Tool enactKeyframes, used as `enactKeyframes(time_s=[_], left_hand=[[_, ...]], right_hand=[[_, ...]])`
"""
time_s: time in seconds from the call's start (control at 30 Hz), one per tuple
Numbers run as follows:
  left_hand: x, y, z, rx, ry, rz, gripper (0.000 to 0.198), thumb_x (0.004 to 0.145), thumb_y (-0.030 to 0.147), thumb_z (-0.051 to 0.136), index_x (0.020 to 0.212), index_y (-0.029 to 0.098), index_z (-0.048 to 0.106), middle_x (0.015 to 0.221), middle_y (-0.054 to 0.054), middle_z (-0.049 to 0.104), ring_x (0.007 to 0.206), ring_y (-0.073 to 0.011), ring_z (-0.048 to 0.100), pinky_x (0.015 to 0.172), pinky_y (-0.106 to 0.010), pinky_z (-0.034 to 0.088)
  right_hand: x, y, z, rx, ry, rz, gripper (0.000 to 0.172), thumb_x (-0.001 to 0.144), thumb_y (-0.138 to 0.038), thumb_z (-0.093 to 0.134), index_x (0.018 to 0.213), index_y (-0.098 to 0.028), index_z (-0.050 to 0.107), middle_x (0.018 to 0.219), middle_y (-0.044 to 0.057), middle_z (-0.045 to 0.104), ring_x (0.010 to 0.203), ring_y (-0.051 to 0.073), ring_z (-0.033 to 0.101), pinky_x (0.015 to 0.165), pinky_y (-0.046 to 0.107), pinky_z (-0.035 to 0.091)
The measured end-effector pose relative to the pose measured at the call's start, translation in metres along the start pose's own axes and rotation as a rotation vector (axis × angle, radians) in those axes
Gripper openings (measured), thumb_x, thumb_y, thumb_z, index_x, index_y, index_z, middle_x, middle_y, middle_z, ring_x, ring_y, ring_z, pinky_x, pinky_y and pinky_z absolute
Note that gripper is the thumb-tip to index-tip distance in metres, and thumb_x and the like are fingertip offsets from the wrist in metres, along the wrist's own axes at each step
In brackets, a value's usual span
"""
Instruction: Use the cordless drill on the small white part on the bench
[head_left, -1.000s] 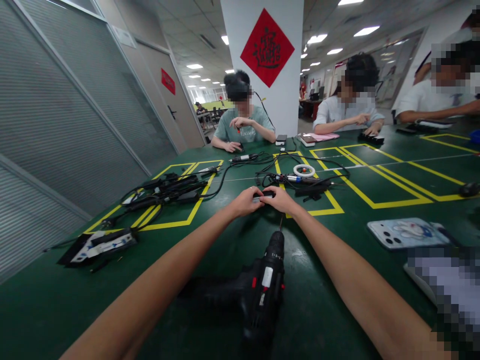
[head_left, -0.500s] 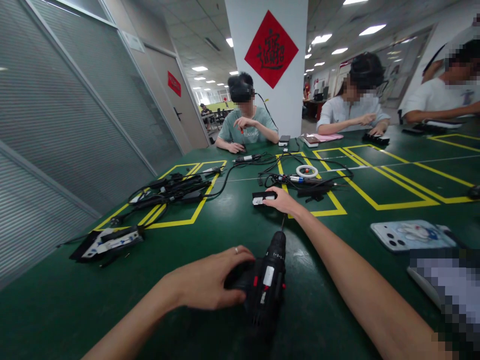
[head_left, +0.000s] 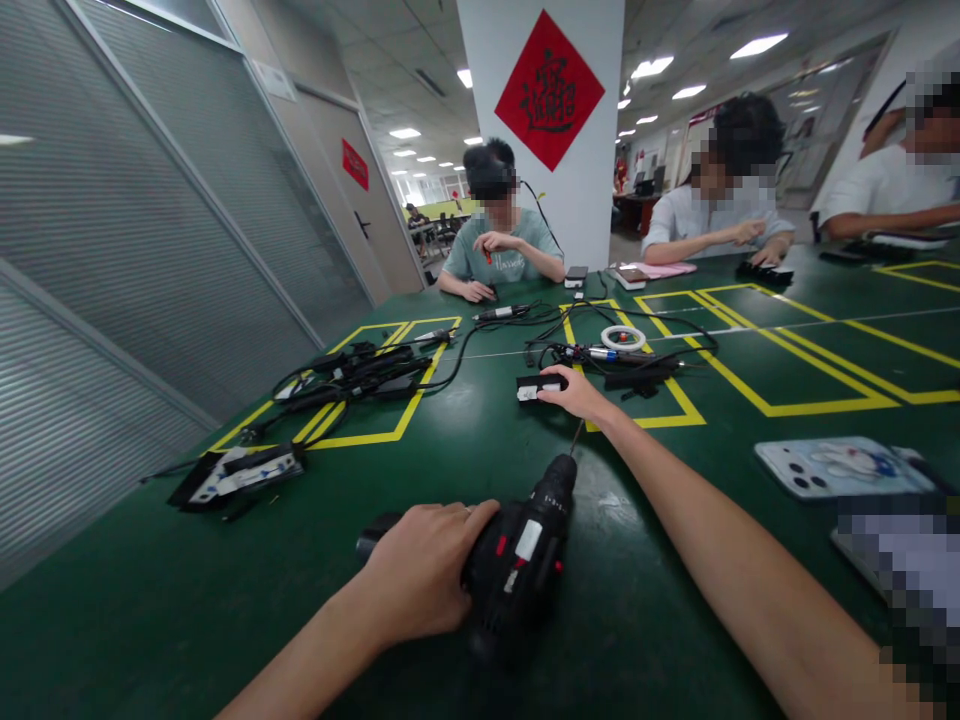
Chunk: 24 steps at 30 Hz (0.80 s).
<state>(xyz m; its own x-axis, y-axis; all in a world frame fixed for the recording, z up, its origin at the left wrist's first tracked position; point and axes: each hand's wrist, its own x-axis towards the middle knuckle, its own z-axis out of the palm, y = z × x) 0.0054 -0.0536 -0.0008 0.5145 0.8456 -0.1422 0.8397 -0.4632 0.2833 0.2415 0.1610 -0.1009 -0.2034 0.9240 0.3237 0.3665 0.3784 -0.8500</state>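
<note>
A black cordless drill point(head_left: 529, 560) lies at the front of the green table, its thin bit pointing away from me. My left hand point(head_left: 424, 565) is closed around the drill's handle, with the dark base of the handle showing behind the hand. Farther out, my right hand point(head_left: 577, 392) grips the right end of a small black block with a white label point(head_left: 529, 390) between thumb and fingers. The block sits on or just above the tabletop; I cannot tell which. My right forearm runs along the right of the drill.
Black cables and tools point(head_left: 360, 375) are heaped inside yellow tape at left, with a labelled strip point(head_left: 259, 470) before them. A white tape ring point(head_left: 623, 338) and more cables lie past my right hand. A phone point(head_left: 832, 468) rests at right. People point(head_left: 499, 240) sit across the table.
My left hand has gone from open beside the drill's handle to closed around it. My right hand stays on the black block. The view has shifted slightly.
</note>
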Motion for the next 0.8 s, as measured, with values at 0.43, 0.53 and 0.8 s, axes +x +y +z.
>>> enactKeyframes(time_s=[0.43, 0.53, 0.8], left_hand=[[0.005, -0.061, -0.015, -0.792, 0.241, -0.170, 0.033, 0.067, 0.031, 0.059, 0.097, 0.019, 0.055, 0.072, -0.002, 0.060, 0.062, -0.0164, 0.055, 0.064, -0.031, 0.047], [0.004, -0.059, -0.014, -0.953, 0.198, -0.160, 0.040, 0.070, 0.024, 0.053, 0.110, 0.019, 0.048, 0.070, 0.001, 0.056, 0.056, -0.0132, 0.053, 0.059, -0.029, 0.045], [0.004, -0.049, -0.017, -1.041, 0.127, -0.198, 0.041, 0.068, 0.023, 0.052, 0.108, 0.015, 0.049, 0.075, -0.002, 0.059, 0.057, -0.0132, 0.052, 0.058, -0.028, 0.044]], right_hand=[[-0.011, -0.012, 0.012, -0.172, 0.114, -0.063, 0.043, 0.073, -0.031, 0.057, 0.114, -0.021, 0.053, 0.107, 0.006, 0.053, 0.096, 0.017, 0.051, 0.090, 0.032, 0.038], [-0.011, -0.012, 0.014, -0.206, 0.112, -0.063, 0.041, 0.075, -0.031, 0.055, 0.115, -0.022, 0.053, 0.106, 0.005, 0.052, 0.094, 0.017, 0.052, 0.090, 0.031, 0.039], [-0.012, -0.016, 0.027, -0.233, 0.130, -0.069, 0.040, 0.077, -0.030, 0.052, 0.116, -0.021, 0.051, 0.113, 0.007, 0.045, 0.100, 0.017, 0.051, 0.093, 0.030, 0.036]])
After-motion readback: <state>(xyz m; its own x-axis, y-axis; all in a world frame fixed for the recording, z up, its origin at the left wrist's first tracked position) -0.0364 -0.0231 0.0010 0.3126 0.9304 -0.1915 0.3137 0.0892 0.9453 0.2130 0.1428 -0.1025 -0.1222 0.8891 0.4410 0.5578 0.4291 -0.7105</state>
